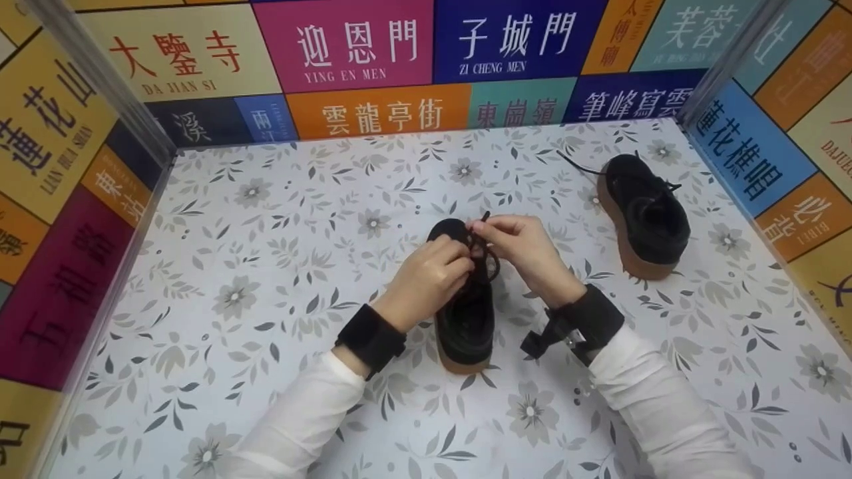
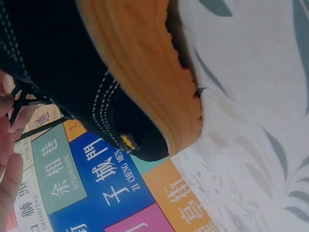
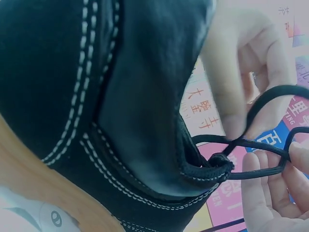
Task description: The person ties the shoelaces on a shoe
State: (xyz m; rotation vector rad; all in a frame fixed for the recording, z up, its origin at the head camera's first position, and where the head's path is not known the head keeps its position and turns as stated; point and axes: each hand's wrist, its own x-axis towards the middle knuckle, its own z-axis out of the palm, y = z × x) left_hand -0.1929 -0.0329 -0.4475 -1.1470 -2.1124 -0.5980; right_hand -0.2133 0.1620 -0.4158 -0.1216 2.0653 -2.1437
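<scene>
The near shoe (image 1: 466, 332), black with a tan sole, is standing upright on the patterned cloth (image 1: 313, 399), its toe pointing away from the person. The left hand (image 1: 429, 279) is leaning in over the near shoe's left side, fingers bent, and it seems to be pinching the black lace (image 3: 285, 90), though its fingertips are partly hidden in the head view. The right hand (image 1: 522, 246) is coming in from the near shoe's right side and is gripping another stretch of the same lace between thumb and fingers. Loops of lace are rising above the near shoe's front opening, between the two hands. A black band is circling each wrist, and white sleeves (image 1: 299, 412) are covering the forearms on either side of the near shoe's heel. Well apart to the right of the near shoe and a little beyond it, the far shoe (image 1: 639, 219) is resting on its sole, its toe also facing away, with one lace end trailing out to its left. Colourful panels (image 1: 346, 43) bearing Chinese characters are standing behind the near shoe and to both sides of it.
</scene>
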